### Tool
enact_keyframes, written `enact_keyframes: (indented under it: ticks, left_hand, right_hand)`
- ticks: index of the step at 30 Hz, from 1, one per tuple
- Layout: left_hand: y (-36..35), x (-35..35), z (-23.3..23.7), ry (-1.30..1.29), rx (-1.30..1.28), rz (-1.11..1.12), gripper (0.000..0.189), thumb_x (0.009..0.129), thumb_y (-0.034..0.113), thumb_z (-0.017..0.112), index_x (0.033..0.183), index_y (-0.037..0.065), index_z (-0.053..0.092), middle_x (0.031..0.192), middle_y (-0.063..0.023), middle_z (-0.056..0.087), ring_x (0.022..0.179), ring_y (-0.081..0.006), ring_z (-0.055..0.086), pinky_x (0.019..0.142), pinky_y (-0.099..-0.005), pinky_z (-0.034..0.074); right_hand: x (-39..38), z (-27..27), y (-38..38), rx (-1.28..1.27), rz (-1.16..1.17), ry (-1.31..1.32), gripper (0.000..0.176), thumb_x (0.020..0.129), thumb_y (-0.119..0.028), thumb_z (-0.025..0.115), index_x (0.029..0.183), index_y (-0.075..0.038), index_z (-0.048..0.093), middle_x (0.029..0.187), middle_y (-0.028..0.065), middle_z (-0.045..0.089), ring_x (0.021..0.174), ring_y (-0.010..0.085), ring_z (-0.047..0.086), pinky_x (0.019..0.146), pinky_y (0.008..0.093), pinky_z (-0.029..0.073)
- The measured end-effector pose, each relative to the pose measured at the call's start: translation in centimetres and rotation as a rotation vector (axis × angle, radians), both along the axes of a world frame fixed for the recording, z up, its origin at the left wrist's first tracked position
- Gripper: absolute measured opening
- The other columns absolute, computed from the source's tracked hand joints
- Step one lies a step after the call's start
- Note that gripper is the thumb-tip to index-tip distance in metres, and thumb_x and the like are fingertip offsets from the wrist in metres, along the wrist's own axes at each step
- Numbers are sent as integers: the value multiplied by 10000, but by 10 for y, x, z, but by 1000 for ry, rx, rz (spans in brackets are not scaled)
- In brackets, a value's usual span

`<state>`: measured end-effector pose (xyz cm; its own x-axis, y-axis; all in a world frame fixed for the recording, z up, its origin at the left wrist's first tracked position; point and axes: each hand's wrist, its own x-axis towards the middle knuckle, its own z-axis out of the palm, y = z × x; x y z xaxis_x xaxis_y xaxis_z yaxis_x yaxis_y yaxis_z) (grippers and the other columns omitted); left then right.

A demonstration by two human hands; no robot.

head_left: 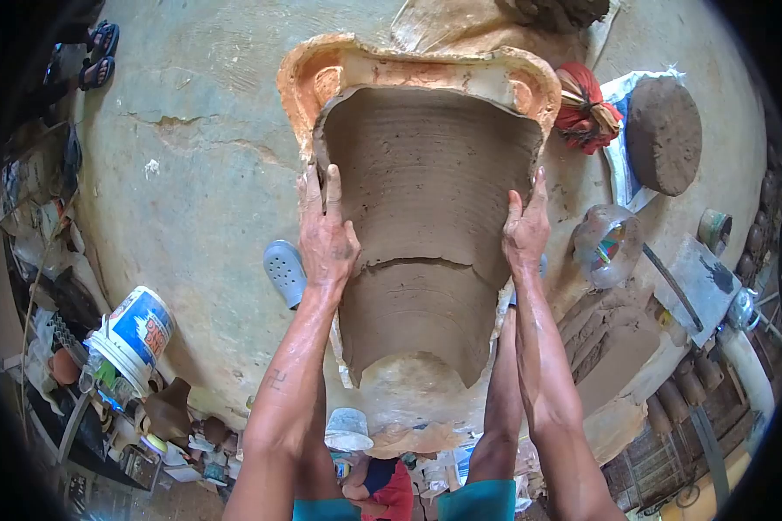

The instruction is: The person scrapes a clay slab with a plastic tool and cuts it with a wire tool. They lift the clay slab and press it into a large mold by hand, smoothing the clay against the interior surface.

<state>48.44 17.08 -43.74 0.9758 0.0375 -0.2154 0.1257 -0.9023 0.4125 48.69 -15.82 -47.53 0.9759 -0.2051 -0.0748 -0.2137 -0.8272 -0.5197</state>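
Observation:
A large curved sheet of wet grey-brown clay (pixel 434 187) lies in an orange-brown mould (pixel 417 65) in front of me. A crack runs across the sheet's lower part, and its bottom edge has a rounded notch. My left hand (pixel 326 234) lies along the sheet's left edge with fingers stretched out and the thumb apart. On the opposite edge, my right hand (pixel 527 230) rests with its fingers extended forward and the thumb inward. Both hands touch the sides; the outer fingers are partly hidden.
A red cloth bundle (pixel 586 108) and a big clay lump (pixel 665 136) are at the upper right. A clear plastic bowl (pixel 595 252) stands right of my right hand. A white-and-blue bucket (pixel 139 334) sits at the left. A blue-grey clog (pixel 283 271) lies near my left hand.

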Motion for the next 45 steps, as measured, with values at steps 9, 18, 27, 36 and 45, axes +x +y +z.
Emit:
enact_keyframes:
  ticks: [9,18,27,36,45]
  left_hand:
    - [1,13,-27,-151,-41,60,811,975,45,637,1701,198,309,1729,-250,285,1549,-507,341,1263,-535,365]
    - [3,15,-21,-95,-42,73,721,1029,-40,486,1695,182,323,1709,-225,345,1557,-450,358,1215,-487,436]
    - [7,19,-21,-86,-50,113,639,1078,152,577,1678,223,369,1692,-197,392,1529,-443,411,1177,-484,479]
    - [42,26,3,47,-416,1,820,1009,309,710,1707,227,289,1744,-226,263,1588,-435,306,1241,-499,407]
    - [176,-44,19,370,-605,99,876,1007,259,699,1716,92,213,1738,-257,270,1603,-394,303,1298,-436,298]
  right_hand:
    - [18,3,8,-27,-12,33,738,1062,-151,620,1700,-140,250,1611,268,474,1411,470,543,1109,510,509]
    - [20,3,-1,21,-6,-51,693,1060,-87,586,1689,-175,308,1608,225,495,1441,420,533,1142,481,487]
    - [26,12,4,115,-50,45,659,1096,-153,558,1697,-156,287,1621,225,489,1451,415,528,1160,466,470]
    - [-40,149,43,-34,-252,226,676,1095,-196,558,1698,-91,271,1644,259,450,1433,404,547,1183,448,447]
    - [-222,192,203,193,-323,419,509,1064,-216,607,1526,-17,527,1602,246,484,1480,375,494,1204,451,429]
